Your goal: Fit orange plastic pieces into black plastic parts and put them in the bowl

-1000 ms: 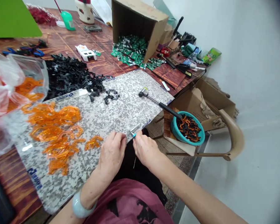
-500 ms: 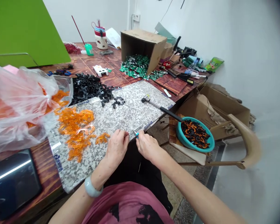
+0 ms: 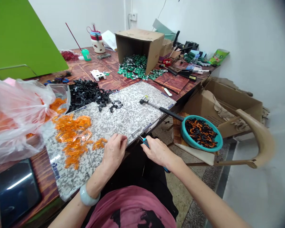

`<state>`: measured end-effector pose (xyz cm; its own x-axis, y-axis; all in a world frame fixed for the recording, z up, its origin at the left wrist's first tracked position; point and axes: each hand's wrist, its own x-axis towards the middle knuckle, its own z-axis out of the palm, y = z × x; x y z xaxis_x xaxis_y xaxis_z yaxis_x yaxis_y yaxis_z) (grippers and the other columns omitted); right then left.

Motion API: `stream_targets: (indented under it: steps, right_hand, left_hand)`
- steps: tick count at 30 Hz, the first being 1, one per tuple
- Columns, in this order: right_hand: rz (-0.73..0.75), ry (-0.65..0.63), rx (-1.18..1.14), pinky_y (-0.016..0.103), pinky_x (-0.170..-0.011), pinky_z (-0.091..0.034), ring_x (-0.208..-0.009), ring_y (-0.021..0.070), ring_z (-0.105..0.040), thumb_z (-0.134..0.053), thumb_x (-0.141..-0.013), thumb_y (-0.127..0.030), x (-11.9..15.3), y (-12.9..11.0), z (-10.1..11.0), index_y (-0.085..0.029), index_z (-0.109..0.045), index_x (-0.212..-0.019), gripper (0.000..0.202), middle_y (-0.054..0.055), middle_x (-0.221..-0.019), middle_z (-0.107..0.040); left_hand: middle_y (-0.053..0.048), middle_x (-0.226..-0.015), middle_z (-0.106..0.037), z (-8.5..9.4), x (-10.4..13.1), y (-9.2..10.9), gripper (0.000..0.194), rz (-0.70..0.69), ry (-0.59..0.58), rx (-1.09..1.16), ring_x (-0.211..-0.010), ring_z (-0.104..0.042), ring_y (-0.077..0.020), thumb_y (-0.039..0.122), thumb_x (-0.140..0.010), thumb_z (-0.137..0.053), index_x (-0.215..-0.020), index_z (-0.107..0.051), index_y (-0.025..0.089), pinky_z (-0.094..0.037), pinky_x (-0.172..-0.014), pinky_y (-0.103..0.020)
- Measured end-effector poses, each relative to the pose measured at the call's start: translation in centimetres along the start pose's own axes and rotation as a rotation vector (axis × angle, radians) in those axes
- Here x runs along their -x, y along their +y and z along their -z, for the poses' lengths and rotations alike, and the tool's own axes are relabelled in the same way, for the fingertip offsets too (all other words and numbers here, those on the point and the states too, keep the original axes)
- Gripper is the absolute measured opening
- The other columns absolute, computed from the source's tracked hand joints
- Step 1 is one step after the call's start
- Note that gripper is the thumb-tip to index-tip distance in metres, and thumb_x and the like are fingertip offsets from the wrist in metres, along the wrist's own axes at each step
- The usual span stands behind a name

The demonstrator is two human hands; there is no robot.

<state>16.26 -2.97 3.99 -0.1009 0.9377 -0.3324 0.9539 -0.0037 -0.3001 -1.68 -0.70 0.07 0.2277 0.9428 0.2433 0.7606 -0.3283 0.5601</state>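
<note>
Head view: mallet [image 3: 165,110] lies beyond right hand [image 3: 157,151].

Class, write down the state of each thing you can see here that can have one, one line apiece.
Right hand: closed around a blue-handled tool.
Left hand: fingers curled; whether it grips anything is hidden.
Hammer: lying down, handle jutting past the mat.
Bowl: uncovered, holding black and orange parts.
Cardboard box: mouth open sideways, green boards spilling out.
Tablet: screen dark.
Cup: upright.
</note>
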Motion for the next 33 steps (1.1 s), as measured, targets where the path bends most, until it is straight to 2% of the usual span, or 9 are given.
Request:
stream_targets:
  steps: [6, 11, 15, 19, 26, 33]
  right_hand:
    - [0.005, 0.141, -0.079, 0.026, -0.058, -0.032, -0.069, 0.0209, -0.062, -0.039, -0.092, -0.036, -1.6, 2.7, 0.7, -0.018, -0.055, -0.090, 0.025, 0.008, -0.075, -0.066]
    - [0.106, 0.230, -0.133, 0.023, -0.060, -0.034, -0.068, 0.0163, -0.057, -0.042, -0.088, -0.031, -4.5, 3.3, 1.7, -0.020, -0.056, -0.095, 0.019, 0.003, -0.077, -0.063]
    - [0.215, 0.209, -0.125, 0.022, -0.061, -0.034, -0.067, 0.0156, -0.055, -0.048, -0.082, -0.025, -6.5, 2.9, 2.0, -0.020, -0.059, -0.087, 0.013, 0.002, -0.073, -0.062]
    - [0.271, 0.167, -0.084, 0.022, -0.059, -0.033, -0.067, 0.0156, -0.055, -0.051, -0.078, -0.022, -7.3, 2.9, 2.7, -0.019, -0.061, -0.084, 0.012, 0.003, -0.072, -0.063]
    - [0.269, 0.127, 0.005, 0.023, -0.056, -0.029, -0.063, 0.0148, -0.052, -0.054, -0.075, -0.023, -8.3, 5.2, 5.1, -0.019, -0.062, -0.079, 0.010, 0.002, -0.070, -0.063]
    - [0.177, 0.215, 0.037, 0.025, -0.058, -0.030, -0.067, 0.0192, -0.056, -0.054, -0.076, -0.022, -9.7, 7.3, 6.0, -0.019, -0.063, -0.084, 0.012, 0.005, -0.072, -0.064]
  left_hand:
    - [-0.005, -0.074, -0.062, 0.3, -0.4, -0.2, 0.021, -0.008, 0.014, 0.023, -0.066, -0.060, -0.0183, 0.024, -0.087, -0.046, -0.084, -0.065, 0.014, -0.047, -0.066, -0.029]
    - [-0.005, -0.073, -0.063, 0.5, -0.5, 0.1, 0.023, -0.030, 0.016, 0.014, -0.065, -0.060, -0.0182, 0.024, -0.087, -0.046, -0.084, -0.066, 0.013, -0.047, -0.063, -0.028]
    - [-0.006, -0.073, -0.063, 0.0, -1.0, 0.4, 0.023, -0.040, 0.022, -0.024, -0.067, -0.061, -0.0191, 0.023, -0.087, -0.047, -0.083, -0.067, 0.014, -0.047, -0.066, -0.029]
    - [-0.004, -0.071, -0.063, -0.6, -1.8, 0.5, 0.021, -0.051, 0.020, -0.068, -0.066, -0.061, -0.0186, 0.022, -0.087, -0.049, -0.083, -0.068, 0.015, -0.047, -0.065, -0.028]
    - [-0.006, -0.076, -0.063, -0.5, -1.5, 0.5, 0.025, -0.118, -0.018, -0.164, -0.072, -0.061, -0.0205, 0.026, -0.091, -0.047, -0.085, -0.070, 0.018, -0.046, -0.066, -0.029]
    - [-0.010, -0.092, -0.060, 0.4, -0.1, 0.4, 0.034, -0.216, -0.105, -0.237, -0.083, -0.058, -0.0218, 0.019, -0.093, -0.037, -0.114, -0.063, 0.016, -0.049, -0.072, -0.033]
